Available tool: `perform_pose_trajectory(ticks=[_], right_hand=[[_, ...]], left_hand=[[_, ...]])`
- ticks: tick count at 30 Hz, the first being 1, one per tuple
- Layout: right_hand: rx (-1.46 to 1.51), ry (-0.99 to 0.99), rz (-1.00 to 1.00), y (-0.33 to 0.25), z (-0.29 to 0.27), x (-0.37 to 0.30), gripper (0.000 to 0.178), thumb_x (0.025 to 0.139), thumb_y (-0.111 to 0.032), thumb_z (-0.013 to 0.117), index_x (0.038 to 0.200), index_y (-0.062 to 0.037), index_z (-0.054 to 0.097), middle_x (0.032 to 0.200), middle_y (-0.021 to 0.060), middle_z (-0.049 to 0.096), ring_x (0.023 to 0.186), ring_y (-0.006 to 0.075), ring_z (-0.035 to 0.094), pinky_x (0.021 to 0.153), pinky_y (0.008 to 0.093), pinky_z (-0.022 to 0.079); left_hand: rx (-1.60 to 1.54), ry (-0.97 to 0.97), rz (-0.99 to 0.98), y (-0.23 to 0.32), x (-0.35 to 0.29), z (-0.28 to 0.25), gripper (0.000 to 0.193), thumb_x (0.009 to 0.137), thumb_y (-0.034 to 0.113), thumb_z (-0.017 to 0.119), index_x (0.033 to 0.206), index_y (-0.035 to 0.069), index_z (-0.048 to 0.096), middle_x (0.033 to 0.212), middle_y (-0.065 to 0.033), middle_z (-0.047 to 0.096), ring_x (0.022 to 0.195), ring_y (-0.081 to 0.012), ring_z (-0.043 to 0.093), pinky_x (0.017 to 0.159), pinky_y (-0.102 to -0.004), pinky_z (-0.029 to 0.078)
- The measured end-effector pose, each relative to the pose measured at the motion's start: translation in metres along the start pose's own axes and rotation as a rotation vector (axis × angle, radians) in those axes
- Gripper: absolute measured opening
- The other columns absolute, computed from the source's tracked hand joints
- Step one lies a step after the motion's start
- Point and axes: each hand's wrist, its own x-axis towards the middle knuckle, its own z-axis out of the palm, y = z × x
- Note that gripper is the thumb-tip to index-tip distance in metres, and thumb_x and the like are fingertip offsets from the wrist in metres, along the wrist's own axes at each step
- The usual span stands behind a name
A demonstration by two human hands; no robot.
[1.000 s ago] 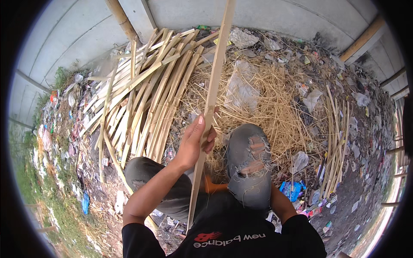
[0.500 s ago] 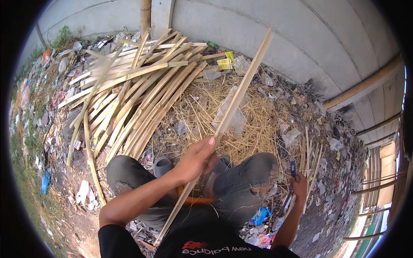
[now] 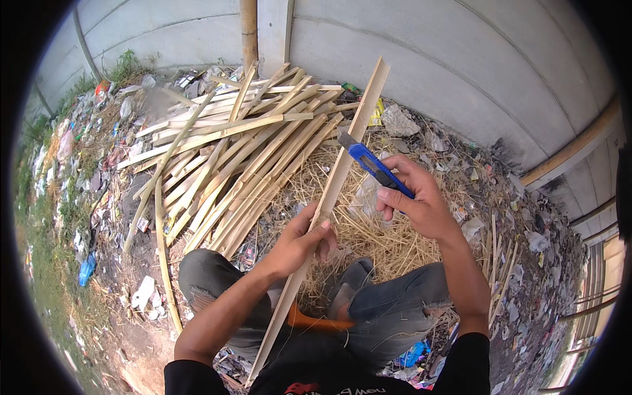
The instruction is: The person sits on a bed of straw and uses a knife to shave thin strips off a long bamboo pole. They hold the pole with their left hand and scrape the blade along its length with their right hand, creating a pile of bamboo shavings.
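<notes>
With our left hand (image 3: pixel 301 247) we pinch a long bamboo strip (image 3: pixel 335 184), thumb laid over its near face and the other fingers curled in underneath. The strip lies slantwise through that grip: its upper length reaches forward and to the right of the left fingers, and its lower length passes back from them between our knees toward our lap. In our right hand (image 3: pixel 421 201) we hold a blue utility knife (image 3: pixel 373 166), the fingers closed round its handle and the thumb pressed along the side. Ahead and to the left of the right fingers, the bared blade (image 3: pixel 345 139) overlaps the strip's right edge, above the left fingers; we cannot tell whether it touches. Beyond the left fingers and off to their left, a heap of pale strips (image 3: pixel 263 168) sprawls over littered ground. Below the right fingers, a bed of straw-like shavings (image 3: pixel 395 245) spreads out, with a clear plastic sheet (image 3: pixel 363 197) on it, just left of those fingers. Well to their right and lower down lie a few thin sticks (image 3: pixel 503 273). Farthest ahead of both hands' fingers stands a grey panel wall (image 3: pixel 428 66).
</notes>
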Motion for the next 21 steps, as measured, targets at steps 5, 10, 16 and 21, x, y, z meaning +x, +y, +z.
perform_pose_trajectory(ticks=[5,10,16,21], right_hand=[[0.278,-0.057,-0.028,0.055,0.012,0.032,0.034,0.108,-0.031,0.052,0.124,-0.0017,0.058,0.069,-0.0015,0.054,0.055,0.0044,0.047,0.051,0.0205,0.037],[0.152,-0.186,0.116,0.085,0.015,0.038,0.044,0.111,-0.040,0.045,0.114,-0.0015,0.065,0.070,-0.0031,0.051,0.060,0.0052,0.046,0.056,0.0222,0.039],[-0.039,-0.212,-0.053,0.083,0.016,0.034,0.030,0.105,-0.032,0.060,0.110,-0.0020,0.057,0.086,0.0030,0.059,0.078,0.0094,0.054,0.071,0.0299,0.046],[-0.357,-0.267,-0.054,0.078,0.027,0.034,0.039,0.101,-0.039,0.061,0.108,-0.0014,0.053,0.075,0.0153,0.063,0.067,0.0304,0.065,0.064,0.0419,0.048]], left_hand=[[0.081,0.089,-0.076,0.009,-0.003,-0.004,0.044,0.112,0.035,0.039,0.147,0.008,0.039,0.087,-0.0071,0.063,0.066,-0.0121,0.054,0.063,-0.0269,0.046],[0.129,0.161,-0.103,0.010,-0.011,-0.010,0.046,0.113,0.036,0.035,0.150,0.008,0.041,0.084,-0.0051,0.062,0.064,-0.0096,0.049,0.060,-0.0238,0.041],[0.221,0.293,-0.103,-0.003,-0.012,-0.023,0.044,0.112,0.032,0.040,0.149,0.007,0.043,0.085,-0.0024,0.062,0.071,-0.0083,0.051,0.066,-0.0246,0.043],[0.341,0.322,-0.076,-0.012,-0.008,-0.021,0.042,0.111,0.025,0.044,0.146,0.003,0.043,0.087,-0.0031,0.062,0.079,-0.0098,0.055,0.073,-0.0289,0.046]])
